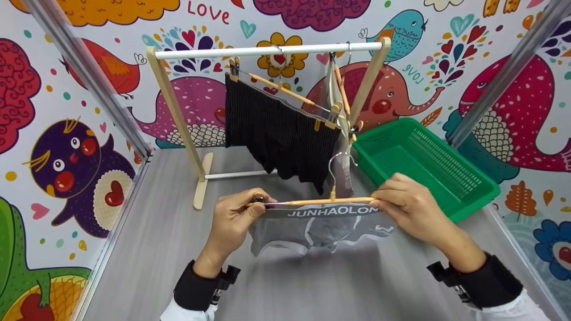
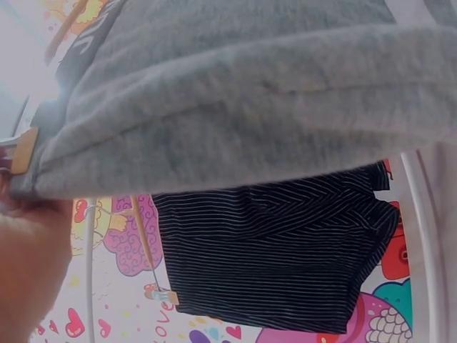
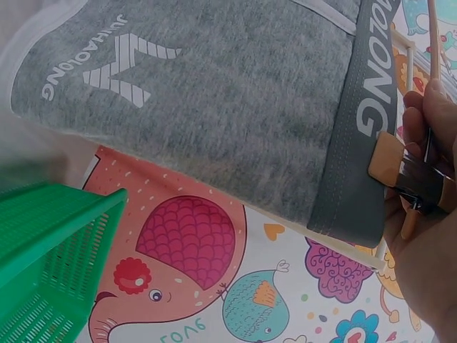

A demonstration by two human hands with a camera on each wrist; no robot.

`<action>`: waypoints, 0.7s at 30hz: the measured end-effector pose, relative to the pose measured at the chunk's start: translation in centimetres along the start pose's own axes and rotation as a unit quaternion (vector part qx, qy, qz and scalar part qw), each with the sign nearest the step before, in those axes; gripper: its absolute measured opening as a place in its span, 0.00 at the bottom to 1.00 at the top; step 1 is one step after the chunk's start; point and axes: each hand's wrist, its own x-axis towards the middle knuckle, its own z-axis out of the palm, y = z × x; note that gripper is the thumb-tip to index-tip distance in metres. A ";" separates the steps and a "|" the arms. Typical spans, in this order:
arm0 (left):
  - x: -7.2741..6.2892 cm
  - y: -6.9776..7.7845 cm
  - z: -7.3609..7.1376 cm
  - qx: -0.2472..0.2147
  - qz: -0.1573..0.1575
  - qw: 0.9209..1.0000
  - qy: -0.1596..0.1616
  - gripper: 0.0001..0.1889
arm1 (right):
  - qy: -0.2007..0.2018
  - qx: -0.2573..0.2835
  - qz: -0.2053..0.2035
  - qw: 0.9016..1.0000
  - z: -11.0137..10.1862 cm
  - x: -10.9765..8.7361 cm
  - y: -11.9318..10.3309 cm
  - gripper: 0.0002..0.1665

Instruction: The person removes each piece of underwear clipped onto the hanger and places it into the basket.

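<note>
Grey boxer briefs [image 1: 285,227] with a lettered waistband hang by clips from a wooden clip hanger [image 1: 312,202] with a metal hook. My left hand [image 1: 232,218] pinches the hanger's left end at its clip. At the other end, my right hand [image 1: 408,207] grips the hanger's bar beside the right clip [image 3: 389,161], which bites the waistband in the right wrist view. The hanger is held level in front of the drying rack, its hook [image 1: 340,156] pointing up and touching nothing in my hands.
A wooden rack with a white rail [image 1: 200,53] stands ahead. Black striped shorts [image 1: 281,133] hang there from a clip hanger, and a light garment [image 1: 332,89] hangs on another at the right. A green plastic basket [image 1: 473,191] sits at the right on the grey table [image 1: 147,267].
</note>
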 end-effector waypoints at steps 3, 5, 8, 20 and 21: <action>0.1 -0.1 -0.1 0.003 0.016 1.000 -0.002 0.18 | 0.000 -0.001 -0.001 1.000 0.0 0.1 0.0 0.18; 0.2 -0.1 -0.1 0.005 0.023 1.000 -0.001 0.18 | 0.003 0.002 -0.004 1.000 0.0 0.1 0.0 0.18; 0.3 0.0 -0.2 0.010 0.023 1.000 0.001 0.19 | 0.009 0.008 -0.010 1.000 0.0 0.2 0.0 0.18; 0.2 0.5 -0.2 -0.063 -0.022 0.998 -0.019 0.09 | 0.011 0.005 -0.009 1.000 -0.2 0.1 -0.1 0.17; 0.2 0.5 -0.2 -0.068 -0.021 0.997 -0.020 0.11 | 0.013 0.006 -0.009 1.000 -0.2 0.1 -0.1 0.17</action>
